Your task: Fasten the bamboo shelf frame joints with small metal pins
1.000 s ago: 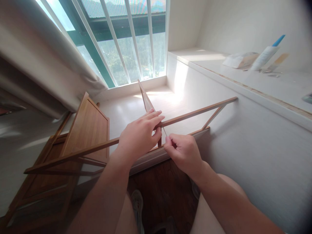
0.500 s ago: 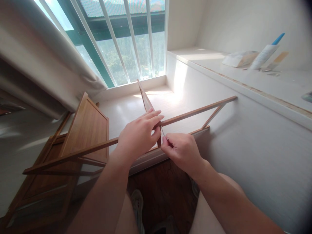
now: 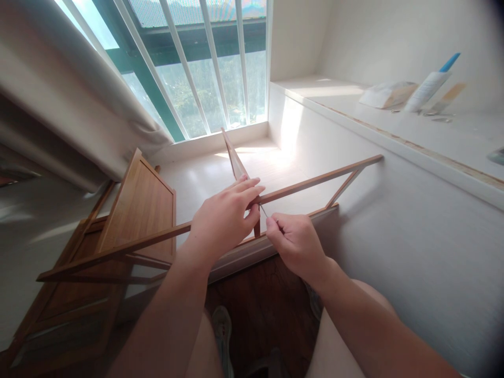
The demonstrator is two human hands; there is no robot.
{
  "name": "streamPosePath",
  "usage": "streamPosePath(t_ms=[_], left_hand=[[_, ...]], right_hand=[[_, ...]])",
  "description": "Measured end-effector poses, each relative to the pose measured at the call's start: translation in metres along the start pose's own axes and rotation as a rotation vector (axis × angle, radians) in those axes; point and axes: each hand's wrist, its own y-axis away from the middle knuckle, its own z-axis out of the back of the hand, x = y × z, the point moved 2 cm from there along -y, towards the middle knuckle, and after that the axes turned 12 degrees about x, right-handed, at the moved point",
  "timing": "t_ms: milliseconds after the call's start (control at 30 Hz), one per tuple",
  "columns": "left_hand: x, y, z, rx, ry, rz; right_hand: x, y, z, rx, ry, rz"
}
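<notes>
My left hand [image 3: 226, 210] is wrapped over the long wooden bar [image 3: 318, 181] of a brown wooden frame, its thumb below the bar and its fingers lying across the top. Just right of that thumb, my right hand [image 3: 295, 241] is closed in a pinch on a thin metal hex key [image 3: 263, 210]. The key's far end meets the underside of the bar, where an upright wooden piece [image 3: 257, 227] joins it; the rest is hidden in my fingers. A slim wooden panel [image 3: 232, 155] runs from this joint toward the window.
Wooden panels [image 3: 137, 205] lean at the left beside a curtain [image 3: 71, 94]. A barred window [image 3: 205, 73] is ahead. On the white ledge [image 3: 334, 92] at right stand a white tube with a blue tip [image 3: 427, 92] and a plastic-wrapped packet [image 3: 388, 95]. My feet rest on a dark floor [image 3: 263, 304].
My right hand has shifted slightly to the right and turned a little, still pinching the hex key. My left hand and the wooden frame have stayed in place.
</notes>
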Motion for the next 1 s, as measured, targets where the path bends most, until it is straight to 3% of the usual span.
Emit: streamPosePath(t_ms=[233, 633, 1000], left_hand=[[0.0005, -0.0007, 0.0004, -0.007, 0.0, 0.002], [-0.0007, 0.0002, 0.0002, -0.015, 0.011, -0.001], [-0.0006, -0.0005, -0.0004, -0.014, 0.001, 0.007]], right_hand=[[0.0007, 0.0017, -0.009, -0.018, -0.118, -0.032], [0.0036, 0.0054, -0.0024, -0.059, -0.013, 0.006], [0.0017, 0.0, -0.0001, 0.016, 0.115, 0.026]])
